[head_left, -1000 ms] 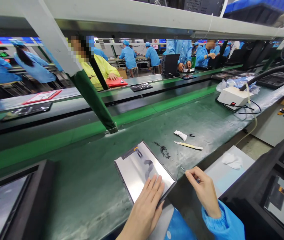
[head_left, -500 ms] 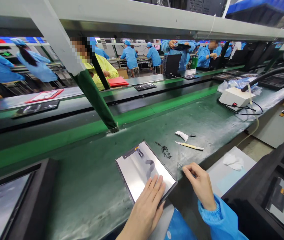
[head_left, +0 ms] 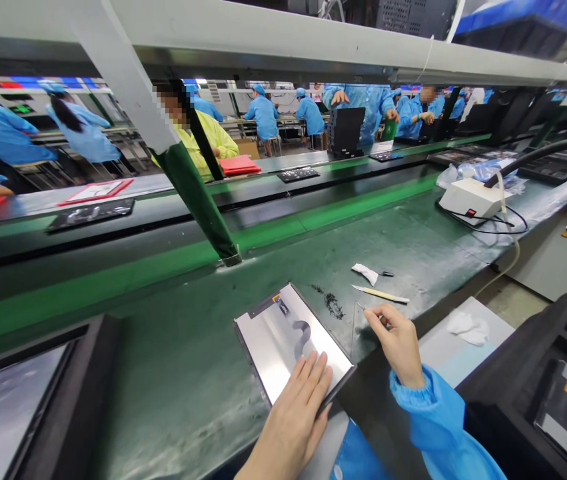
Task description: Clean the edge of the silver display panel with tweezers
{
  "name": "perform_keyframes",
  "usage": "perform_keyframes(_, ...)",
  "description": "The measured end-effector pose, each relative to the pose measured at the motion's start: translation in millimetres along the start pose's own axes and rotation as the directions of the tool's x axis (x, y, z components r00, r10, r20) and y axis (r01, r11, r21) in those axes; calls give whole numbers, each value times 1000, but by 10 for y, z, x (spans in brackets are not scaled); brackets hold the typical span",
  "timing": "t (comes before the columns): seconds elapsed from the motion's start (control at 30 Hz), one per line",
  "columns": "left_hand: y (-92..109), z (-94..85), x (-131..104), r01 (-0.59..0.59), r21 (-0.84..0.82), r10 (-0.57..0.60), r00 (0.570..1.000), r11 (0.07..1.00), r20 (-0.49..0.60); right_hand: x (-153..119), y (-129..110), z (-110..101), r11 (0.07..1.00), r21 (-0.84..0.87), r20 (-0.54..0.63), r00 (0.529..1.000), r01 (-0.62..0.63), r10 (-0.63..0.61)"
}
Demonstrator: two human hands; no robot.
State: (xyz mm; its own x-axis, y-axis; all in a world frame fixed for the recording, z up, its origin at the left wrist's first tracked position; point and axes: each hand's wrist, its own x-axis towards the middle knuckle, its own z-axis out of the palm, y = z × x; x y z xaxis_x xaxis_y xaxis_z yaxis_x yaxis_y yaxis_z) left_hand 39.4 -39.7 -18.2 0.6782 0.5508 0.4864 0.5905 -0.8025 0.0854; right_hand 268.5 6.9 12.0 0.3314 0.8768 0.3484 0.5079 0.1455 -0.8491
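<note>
A flat display panel (head_left: pixel 268 340) with a silvery back and a grey ribbon cable (head_left: pixel 302 337) lies tilted on the green bench. My left hand (head_left: pixel 298 407) rests on its near right part, fingers stretched out flat and thumb by the edge. Just right of the panel, my right hand (head_left: pixel 396 340) is closed in a pinch on a thin strip, its light end showing at the fingertips. A fine line (head_left: pixel 353 330) runs from there down toward the panel's right corner. Black scraps (head_left: pixel 333 305) lie beyond the panel, near a cream-handled knife (head_left: pixel 380 294).
A white wrapped piece (head_left: pixel 364 273) lies past the knife. Black foam trays with panels flank me: a left tray (head_left: pixel 98 360) and a right tray (head_left: pixel 503 393). A white device (head_left: pixel 473 198) with cables stands at right. A green post (head_left: pixel 198 200) rises from the bench; co-workers sit beyond.
My right hand has risen slightly away from the panel's corner, and the fine line reaches farther up. My left hand stays on the panel. Across the bench, a co-worker's black tray has been lowered onto a stack.
</note>
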Motion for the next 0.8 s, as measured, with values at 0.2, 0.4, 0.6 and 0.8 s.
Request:
perform_keyframes(0.2, -1, 30, -17, 1, 5, -1, 1000, 1000, -13, 236, -67, 3, 1000, 14, -47, 999, 10, -9)
perform_keyframes(0.4, 0, 20, -23, 9, 9, -9, 1000, 1000, 21, 465, -134, -7, 1000, 22, -98, 995, -1, 3)
perform_keyframes(0.6, -6, 34, -28, 3, 20, -3, 1000, 1000, 10, 722, -196, 30, 999, 34, -141, 990, 10, -5)
perform_keyframes(0.8, -9, 41, -30, 1, 5, -1, 1000, 1000, 5, 1001, -232, 91, 999, 33, -187, 982, 27, -20)
